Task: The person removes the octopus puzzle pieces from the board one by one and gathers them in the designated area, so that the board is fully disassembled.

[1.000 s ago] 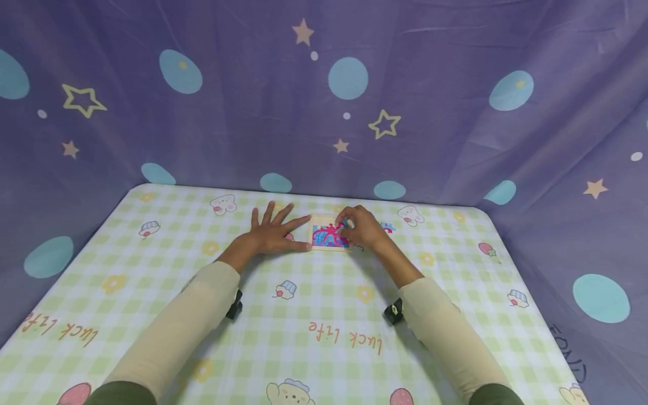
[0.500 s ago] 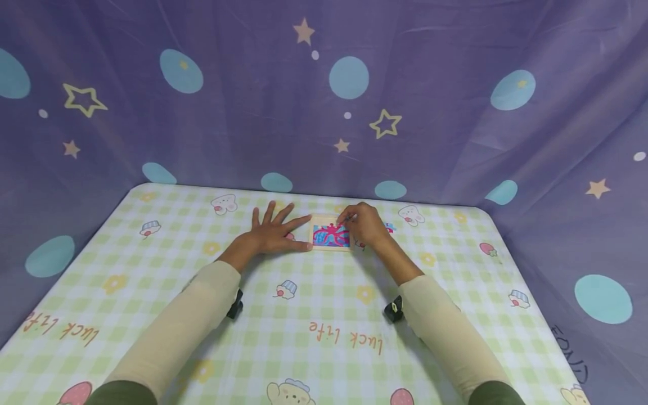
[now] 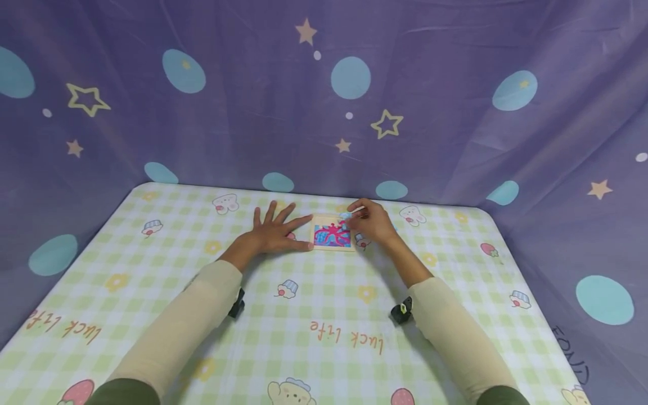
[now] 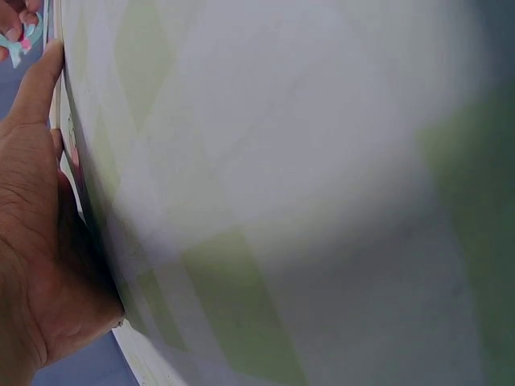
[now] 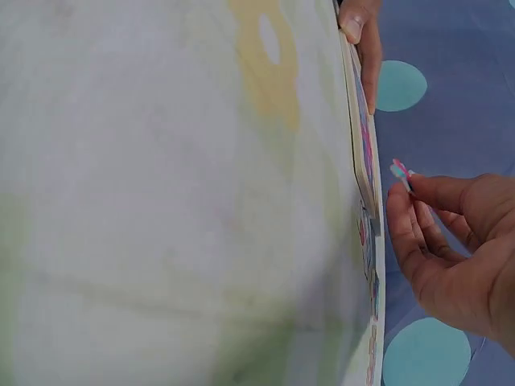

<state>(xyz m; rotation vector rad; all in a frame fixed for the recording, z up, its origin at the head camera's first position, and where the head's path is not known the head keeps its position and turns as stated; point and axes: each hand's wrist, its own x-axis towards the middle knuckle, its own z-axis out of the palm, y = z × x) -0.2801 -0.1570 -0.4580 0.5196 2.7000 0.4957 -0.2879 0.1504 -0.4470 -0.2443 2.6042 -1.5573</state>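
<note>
A small jigsaw puzzle (image 3: pixel 331 237) in a pale wooden tray (image 3: pixel 331 249) lies flat near the table's far side, showing a pink octopus-like shape on blue. My left hand (image 3: pixel 270 235) lies spread on the cloth, thumb and index fingertips touching the tray's left edge. Above the tray's upper right corner, my right hand (image 3: pixel 376 225) pinches a light-blue and pink puzzle piece (image 3: pixel 345 216). In the right wrist view that puzzle piece (image 5: pixel 401 170) is held between thumb and fingers, raised off the puzzle. Part of the puzzle's right side is hidden by the right hand.
A green-and-white checked tablecloth (image 3: pixel 324 304) with printed cartoons covers the table. Behind and at the sides hangs a purple curtain (image 3: pixel 253 112) with stars and blue dots. Dark wrist cameras sit under both forearms.
My right hand has shifted slightly right and away from the puzzle; the pinched piece now shows between its fingers. The loose bit right of that hand is now mostly hidden. My left hand stays put.
</note>
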